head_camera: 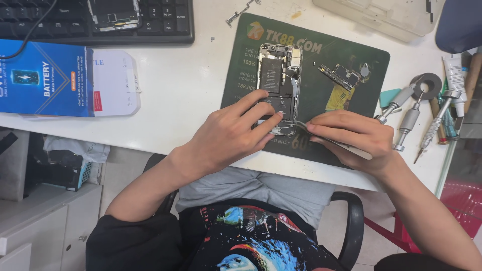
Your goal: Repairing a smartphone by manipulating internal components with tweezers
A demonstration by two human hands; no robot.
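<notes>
1. Where the dark green mat (331, 75) covers the white table (191, 95), an opened phone (279, 85) lies face down, its insides bared.
2. The left hand (233, 133) presses spread fingers on the phone's lower end.
3. The right hand (351, 135) pinches metal tweezers (301, 125), tips at the phone's bottom edge.
4. A loose circuit board (341, 75) lies beside it; screwdrivers (411, 118) rest further right.

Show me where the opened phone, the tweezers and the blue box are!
opened phone (279, 75), head view, on its dark battery.
tweezers (297, 124), head view, on the curved metal tip.
blue box (42, 78), head view, on its top face.
</notes>
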